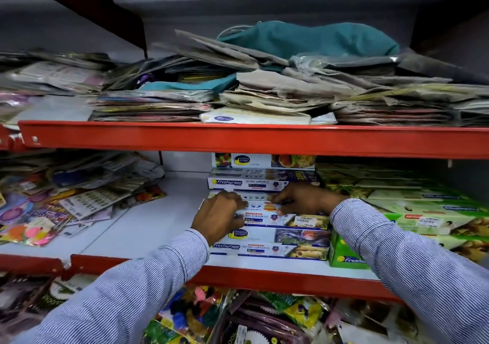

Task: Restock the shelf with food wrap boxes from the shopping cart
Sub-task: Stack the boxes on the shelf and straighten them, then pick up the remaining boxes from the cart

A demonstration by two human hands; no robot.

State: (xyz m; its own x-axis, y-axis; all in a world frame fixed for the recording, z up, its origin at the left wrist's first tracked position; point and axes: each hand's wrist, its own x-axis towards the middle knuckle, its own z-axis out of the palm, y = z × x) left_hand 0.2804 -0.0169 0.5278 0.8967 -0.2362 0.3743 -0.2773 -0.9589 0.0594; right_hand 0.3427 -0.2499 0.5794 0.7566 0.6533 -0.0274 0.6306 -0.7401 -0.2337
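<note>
On the middle shelf (164, 227), my left hand (218, 215) and right hand (304, 198) clasp opposite ends of a foil box (267, 211) atop the front stack (285, 240).

teal cloth bag (312, 38), dusty paper packets (264, 84), perhaps party decorations (39, 219)

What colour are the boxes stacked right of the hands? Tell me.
Green boxes, with white tops, clearest in the head view.

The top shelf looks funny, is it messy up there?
Yes. On the top red metal shelf, grey paper packets lie in a loose, tilted heap with a teal cloth bag flopped on top, unlike the flat-stacked blue-and-white foil boxes below.
</note>
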